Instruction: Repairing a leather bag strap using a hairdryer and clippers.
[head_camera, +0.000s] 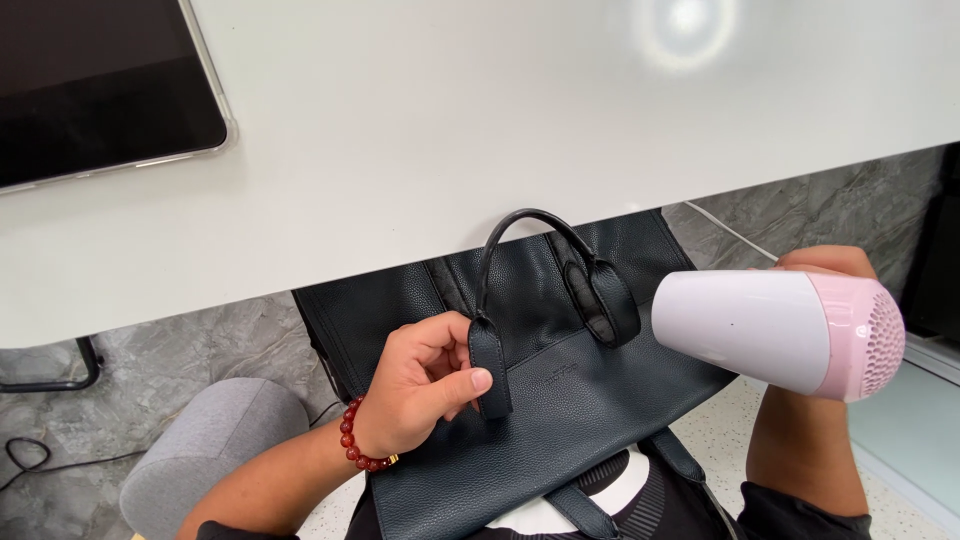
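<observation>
A black leather tote bag (560, 420) rests on my lap below the white table's edge. My left hand (425, 385), with a red bead bracelet at the wrist, pinches the base of the bag's near handle (490, 365), which arches up toward the table edge. The bag's second handle (605, 300) lies flat against the bag. My right hand (815, 262) is mostly hidden behind a white and pink hair dryer (780, 332), which it holds over the bag's right side with the pink grille end pointing right.
A white table (480, 130) fills the upper view, with a dark tablet (95, 85) at its left corner. A grey padded seat (215, 450) is at lower left. A thin white cord (730, 235) runs across the grey marbled floor behind the dryer.
</observation>
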